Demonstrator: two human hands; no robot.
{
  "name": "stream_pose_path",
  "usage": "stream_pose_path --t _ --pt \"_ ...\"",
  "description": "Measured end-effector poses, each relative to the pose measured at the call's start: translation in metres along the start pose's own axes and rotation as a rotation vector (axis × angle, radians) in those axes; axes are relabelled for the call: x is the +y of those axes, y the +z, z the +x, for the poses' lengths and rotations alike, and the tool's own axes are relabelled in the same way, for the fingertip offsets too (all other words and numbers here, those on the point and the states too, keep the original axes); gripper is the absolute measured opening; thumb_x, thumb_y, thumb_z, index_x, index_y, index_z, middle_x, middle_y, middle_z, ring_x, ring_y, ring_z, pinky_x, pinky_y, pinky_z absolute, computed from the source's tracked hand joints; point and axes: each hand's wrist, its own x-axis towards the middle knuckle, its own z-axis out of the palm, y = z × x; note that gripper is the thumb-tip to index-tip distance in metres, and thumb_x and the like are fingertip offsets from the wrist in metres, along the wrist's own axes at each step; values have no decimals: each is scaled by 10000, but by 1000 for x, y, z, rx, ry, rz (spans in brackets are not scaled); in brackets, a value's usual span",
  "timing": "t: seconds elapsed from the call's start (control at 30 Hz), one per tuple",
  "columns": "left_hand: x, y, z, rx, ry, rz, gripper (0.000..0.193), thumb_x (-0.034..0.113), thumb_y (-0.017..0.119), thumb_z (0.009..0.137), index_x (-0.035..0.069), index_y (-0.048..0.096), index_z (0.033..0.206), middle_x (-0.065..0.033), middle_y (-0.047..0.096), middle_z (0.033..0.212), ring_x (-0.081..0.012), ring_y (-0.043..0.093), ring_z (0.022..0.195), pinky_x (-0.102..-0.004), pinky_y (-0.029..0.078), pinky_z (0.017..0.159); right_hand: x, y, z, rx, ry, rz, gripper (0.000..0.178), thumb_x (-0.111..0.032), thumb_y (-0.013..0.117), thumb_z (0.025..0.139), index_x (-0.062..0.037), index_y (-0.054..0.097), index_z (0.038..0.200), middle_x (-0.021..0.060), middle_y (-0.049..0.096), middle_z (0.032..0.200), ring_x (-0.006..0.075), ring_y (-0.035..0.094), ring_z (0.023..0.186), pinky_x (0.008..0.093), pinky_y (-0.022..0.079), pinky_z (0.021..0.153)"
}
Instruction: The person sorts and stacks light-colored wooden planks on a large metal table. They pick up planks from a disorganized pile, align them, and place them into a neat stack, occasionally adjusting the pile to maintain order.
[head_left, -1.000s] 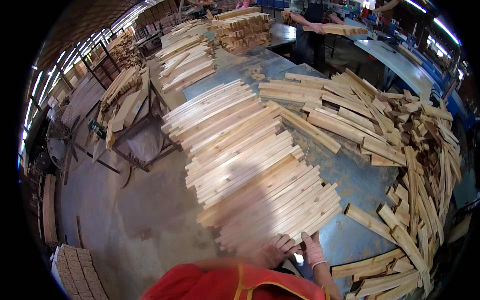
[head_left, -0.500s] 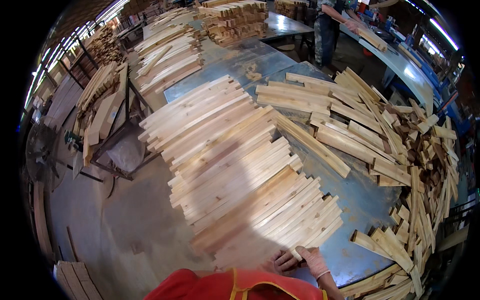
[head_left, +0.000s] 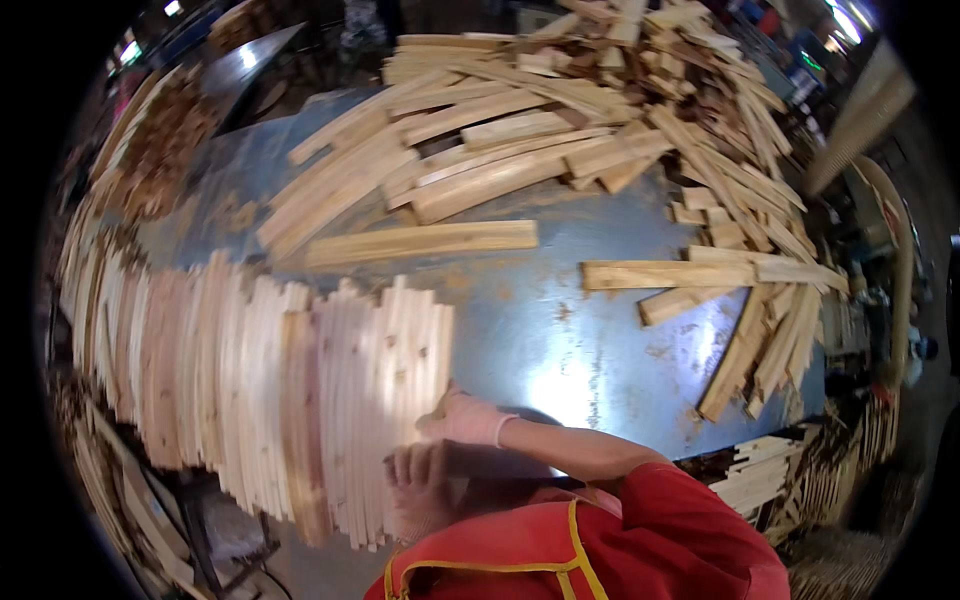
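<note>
A long row of pale wooden strips (head_left: 335, 400) lies side by side on the metal-topped table (head_left: 560, 330), reaching from the left to just in front of me. My right hand (head_left: 468, 418), in a pinkish glove, is closed at the outermost strip on the row's right side, its thumb and forefinger against the wood. Close by and nearer to me, my left hand (head_left: 415, 480) has its fingers stretched over the near part of the strips, holding nothing I can see. Blur softens both hands.
Loose boards (head_left: 500, 170) cover the table's far side. A heap of short offcuts (head_left: 700, 90) rises at the back right, with more boards (head_left: 740, 350) at the right edge. Stacked wood (head_left: 160, 150) stands far left; a pale hose (head_left: 890, 260) hangs at the right.
The view has swung to the right, so the strip row now sits at the left. My hands remain at the row's near end; my right forearm now shows more fully.
</note>
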Motion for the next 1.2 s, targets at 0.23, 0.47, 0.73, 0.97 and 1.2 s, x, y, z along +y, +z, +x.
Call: stream_pose_path --t 0.23,0.47,0.73,0.97,1.2 --pt "19 8 -1 -32 -23 141 395 106 663 783 86 642 1177 -106 588 1118 -349 589 1048 -517 472 943 139 -261 -59 694 -350 -635 578 -272 841 759 -91 656 1275 195 717 1193 409 671 1175 530 555 971" --pt "13 14 -6 -18 -69 110 458 87 710 769 79 649 1223 -99 604 1167 -349 601 1103 -539 471 986 250 -287 -98 375 25 -256 919 -409 793 841 -138 448 1648 251 726 1251 444 697 1156 445 547 1035" --pt "-41 53 -62 96 -448 31 587 297 741 870 135 611 1419 -118 600 1425 -361 531 1381 -531 405 1165 235 -77 -55 249 -46 239 498 -377 672 1078 -10 616 1411 29 708 991 124 622 876 329 545 799" --pt "-162 -47 -76 -100 -1052 253 709 433 655 983 157 462 1606 -212 498 1607 -405 456 1497 -531 353 1235 66 47 -28 22 -104 220 1039 -620 735 952 30 314 1646 279 663 1429 429 616 1364 442 455 1153" --pt "-227 -84 -105 294 -790 666 632 379 676 987 91 496 1520 -173 637 1351 -397 592 1262 -519 491 1055 35 69 -52 53 -70 346 915 -448 732 1019 21 290 1669 239 603 1544 345 596 1410 388 444 1165"
